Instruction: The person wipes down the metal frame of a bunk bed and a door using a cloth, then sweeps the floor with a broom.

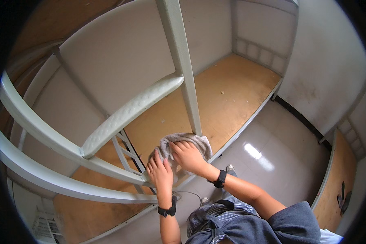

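A grey cloth is draped over a lower rung of a pale metal bunk-bed ladder. My right hand presses on the cloth from above with its fingers spread over it. Beside it on the left, my left hand rests on the cloth's left end, close to the ladder's side rail. Most of that rung is hidden by cloth and hands. Farther up, a tread with raised bumps joins the side rail to the other ladder post. Black bands circle both wrists.
Behind the ladder lies a wooden bed board in a metal frame, with small bits on it. Another board is at the lower left, and a third at the right bears dark objects. Shiny floor tiles lie between the beds. A thin cable hangs near my feet.
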The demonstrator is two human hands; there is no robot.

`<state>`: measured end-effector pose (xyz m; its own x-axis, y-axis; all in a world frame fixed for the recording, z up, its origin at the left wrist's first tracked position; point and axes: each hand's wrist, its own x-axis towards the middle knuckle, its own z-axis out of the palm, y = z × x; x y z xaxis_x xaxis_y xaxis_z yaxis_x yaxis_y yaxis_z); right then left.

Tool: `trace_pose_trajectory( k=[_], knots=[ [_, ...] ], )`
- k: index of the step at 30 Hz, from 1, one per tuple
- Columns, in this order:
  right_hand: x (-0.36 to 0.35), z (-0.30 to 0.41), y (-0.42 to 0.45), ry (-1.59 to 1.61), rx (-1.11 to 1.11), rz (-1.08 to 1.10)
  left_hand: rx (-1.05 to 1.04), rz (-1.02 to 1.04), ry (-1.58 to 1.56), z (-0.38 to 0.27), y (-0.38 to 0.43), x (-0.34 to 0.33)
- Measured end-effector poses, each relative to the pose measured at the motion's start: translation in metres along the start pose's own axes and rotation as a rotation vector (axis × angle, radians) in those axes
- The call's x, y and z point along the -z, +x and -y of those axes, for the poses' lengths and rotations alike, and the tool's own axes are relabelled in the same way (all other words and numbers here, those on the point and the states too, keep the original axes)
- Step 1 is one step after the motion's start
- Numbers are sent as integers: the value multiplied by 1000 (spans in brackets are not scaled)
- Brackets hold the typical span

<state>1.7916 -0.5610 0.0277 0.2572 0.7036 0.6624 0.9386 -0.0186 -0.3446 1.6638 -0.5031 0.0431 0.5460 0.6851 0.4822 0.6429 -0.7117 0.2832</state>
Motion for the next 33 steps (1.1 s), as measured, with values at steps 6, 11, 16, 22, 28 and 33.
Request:
trace_pose_trajectory(
  k=[6, 11, 16, 22, 28, 33],
  knots=[
    [33, 10, -17, 119, -82, 168, -12, 70, 11, -5, -22, 7],
    [35, 1, -20, 99, -27, 206, -34, 113, 23, -10, -22, 11],
    [39, -16, 9, 293, 74, 363, -47, 173, -33, -5, -6, 19],
    [9, -26, 33, -50, 80, 415, 55, 330, -192, 14, 41, 4],
    [-35, -33, 52, 14, -131, 463, 160, 453, -162, 27, 52, -10],
    [-27, -29, 63, -100, -192, 602, 174, 354, -159, 24, 49, -11]
  ],
)
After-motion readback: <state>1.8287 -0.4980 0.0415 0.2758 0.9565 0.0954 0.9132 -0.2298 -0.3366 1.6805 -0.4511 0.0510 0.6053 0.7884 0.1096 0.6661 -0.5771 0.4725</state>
